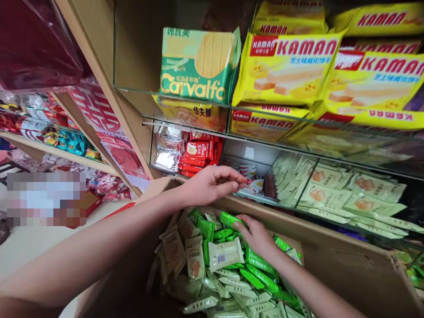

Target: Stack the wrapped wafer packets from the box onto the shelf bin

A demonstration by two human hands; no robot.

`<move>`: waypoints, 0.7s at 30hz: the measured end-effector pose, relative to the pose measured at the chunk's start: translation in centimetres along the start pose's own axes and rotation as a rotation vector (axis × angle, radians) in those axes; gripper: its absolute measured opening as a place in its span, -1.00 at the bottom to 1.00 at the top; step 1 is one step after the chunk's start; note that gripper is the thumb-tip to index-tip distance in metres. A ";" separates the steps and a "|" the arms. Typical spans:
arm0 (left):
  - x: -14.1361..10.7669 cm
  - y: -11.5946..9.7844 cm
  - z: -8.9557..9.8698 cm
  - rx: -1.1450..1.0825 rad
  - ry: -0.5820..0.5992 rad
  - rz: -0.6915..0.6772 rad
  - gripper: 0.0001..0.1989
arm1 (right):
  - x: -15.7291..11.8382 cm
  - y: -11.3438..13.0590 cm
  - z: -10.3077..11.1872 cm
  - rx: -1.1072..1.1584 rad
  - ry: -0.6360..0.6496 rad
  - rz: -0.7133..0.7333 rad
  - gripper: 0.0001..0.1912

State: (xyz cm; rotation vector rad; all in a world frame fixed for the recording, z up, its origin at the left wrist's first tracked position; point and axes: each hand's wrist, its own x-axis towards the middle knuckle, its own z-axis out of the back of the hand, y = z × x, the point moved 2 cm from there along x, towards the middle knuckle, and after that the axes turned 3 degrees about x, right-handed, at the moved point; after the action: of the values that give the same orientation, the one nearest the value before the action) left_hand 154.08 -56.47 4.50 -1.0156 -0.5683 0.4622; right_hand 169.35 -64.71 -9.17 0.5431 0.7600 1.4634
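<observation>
My left hand [212,184] reaches over the box's far edge to a lower shelf compartment. Its fingers and thumb are curled together at small white-and-red packets [254,185]; whether one is between the fingertips is hard to see. Inside the cardboard box, my right hand [255,234] is closed on the end of a bright green snack packet [229,218]. Below it lie more green packets [261,263] mixed with cream-coloured wrapped snacks [226,254]. The open cardboard box [334,251] stands against the shelf front.
Above are yellow KAMAN wafer packs [288,73] and a green Carvalfo pack [198,66] behind a glass edge [271,112]. Red packets [200,150] and pale green packets [321,192] fill neighbouring lower compartments. A wooden upright [99,66] divides the shelving at left.
</observation>
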 end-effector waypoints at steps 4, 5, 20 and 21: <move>-0.1 0.8 -0.5 -0.136 -0.013 0.030 -0.80 | -2.4 -0.2 1.6 0.129 -0.089 -0.056 -0.53; -0.5 0.8 -0.6 -0.141 -0.029 0.034 -0.79 | -3.1 0.2 2.1 0.189 -0.090 -0.063 -0.53; -2.1 0.0 -2.9 -0.308 0.037 0.069 -0.64 | -6.4 5.5 6.6 0.163 -0.334 0.145 -0.68; -1.9 -0.2 -2.8 -0.306 0.009 0.048 -0.64 | -6.4 5.9 6.8 0.181 -0.332 0.136 -0.67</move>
State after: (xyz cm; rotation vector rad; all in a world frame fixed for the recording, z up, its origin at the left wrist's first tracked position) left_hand 154.46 -59.56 3.11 -1.3256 -0.6192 0.4199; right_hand 170.78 -69.87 0.48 0.9663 0.6026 1.3880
